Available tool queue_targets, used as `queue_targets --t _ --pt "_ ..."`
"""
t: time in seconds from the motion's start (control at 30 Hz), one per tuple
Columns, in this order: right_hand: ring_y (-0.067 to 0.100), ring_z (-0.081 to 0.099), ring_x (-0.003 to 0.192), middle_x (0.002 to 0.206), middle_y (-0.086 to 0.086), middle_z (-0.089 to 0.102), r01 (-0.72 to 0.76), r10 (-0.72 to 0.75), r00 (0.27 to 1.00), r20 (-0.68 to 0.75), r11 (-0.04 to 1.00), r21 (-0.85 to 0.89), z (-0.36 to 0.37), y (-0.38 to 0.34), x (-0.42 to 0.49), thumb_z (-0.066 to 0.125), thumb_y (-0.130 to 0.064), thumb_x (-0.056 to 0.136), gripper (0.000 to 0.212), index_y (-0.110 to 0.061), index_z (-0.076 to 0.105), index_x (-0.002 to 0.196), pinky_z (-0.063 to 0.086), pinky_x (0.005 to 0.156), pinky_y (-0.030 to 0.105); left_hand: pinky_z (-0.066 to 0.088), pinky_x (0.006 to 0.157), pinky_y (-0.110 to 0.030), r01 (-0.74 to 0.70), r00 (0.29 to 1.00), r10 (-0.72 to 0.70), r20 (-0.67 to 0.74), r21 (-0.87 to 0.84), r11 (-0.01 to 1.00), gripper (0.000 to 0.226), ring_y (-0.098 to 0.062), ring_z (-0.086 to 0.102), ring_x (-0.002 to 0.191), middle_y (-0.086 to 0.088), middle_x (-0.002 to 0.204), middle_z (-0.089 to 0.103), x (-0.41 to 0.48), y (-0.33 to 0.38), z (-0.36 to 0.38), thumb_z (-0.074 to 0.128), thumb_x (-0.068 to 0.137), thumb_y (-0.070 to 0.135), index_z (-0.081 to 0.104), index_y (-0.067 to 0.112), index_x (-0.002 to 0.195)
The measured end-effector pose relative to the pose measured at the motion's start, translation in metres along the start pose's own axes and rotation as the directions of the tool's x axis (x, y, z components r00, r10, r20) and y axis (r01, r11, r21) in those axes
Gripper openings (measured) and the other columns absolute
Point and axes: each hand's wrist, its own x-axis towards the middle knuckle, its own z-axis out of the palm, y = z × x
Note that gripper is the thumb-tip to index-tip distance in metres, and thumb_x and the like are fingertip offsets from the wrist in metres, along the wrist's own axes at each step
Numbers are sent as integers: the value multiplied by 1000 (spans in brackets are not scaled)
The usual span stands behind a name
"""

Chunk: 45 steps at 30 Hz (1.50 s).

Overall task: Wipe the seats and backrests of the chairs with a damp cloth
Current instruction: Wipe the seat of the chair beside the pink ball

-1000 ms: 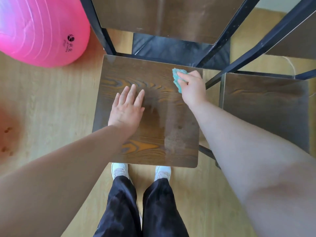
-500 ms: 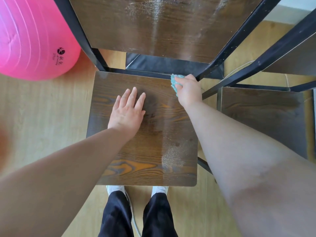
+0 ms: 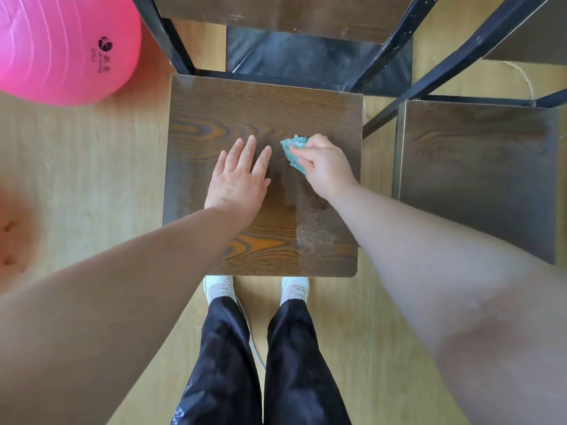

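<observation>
Floor: pale wood planks. The person stands on it with both feet at the seat's near edge, close enough to lean over the work.
Ball: a big pink exercise ball at far left, apart from the chairs and not part of the job.
Near seat: a dark wood-grain panel directly below the camera. It is the surface being wiped in this step.
Second seat: the same kind of panel, just beside the first on the right. Nothing touches it, so it probably waits its turn.
Backrest: a dark panel at the top edge, carried on black metal bars. No hand is on it.
Left hand: open, fingers straight, palm flat on the seat's middle. It likely braces the leaning body and steadies the chair.
Right hand: fingers curled round the cloth, pressing it down on the seat just beside the left fingertips.
Cloth: a small teal wad, bunched so that it fits the grip. It lies on the near seat, right of centre.
Specks: a grainy patch on the seat's near right part, seemingly not wiped yet.
</observation>
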Motion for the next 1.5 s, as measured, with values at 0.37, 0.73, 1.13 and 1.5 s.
queue_targets --t 0.37,0.73,1.13,1.5 --pt "8 45 82 90 3 53 -41 24 991 128 990 136 45 12 -94 48 -52 94 49 -5 65 96 42 69 19 2 124 -44 23 1000 -22 12 -34 999 58 -26 -6 153 -7 167 -4 -54 8 21 27 108 35 2 23 159" --pt "8 45 86 95 -2 51 1 -24 972 233 995 95 58 15 -161 42 -55 93 54 -10 69 106 45 77 22 4 124 -44 21 999 -20 35 -51 998 58 -26 -3 153 -7 167 -2 -84 26 43 31 107 33 5 23 159" --pt "8 45 99 107 -2 55 37 -49 981 187 997 70 48 8 -183 53 -21 100 28 -15 67 123 44 89 22 5 125 -44 29 999 -28 47 -19 999 59 -26 -5 153 -6 167 -4 -84 38 32 27 107 36 0 23 159" --pt "9 52 106 116 -8 50 -148 169 967 -190 981 122 -67 32 13 54 -17 101 31 -19 63 131 40 82 9 3 125 -43 14 998 -15 -62 -23 1000 59 -24 -9 153 -5 167 -8 12 49 -13 24 108 39 -4 25 158"
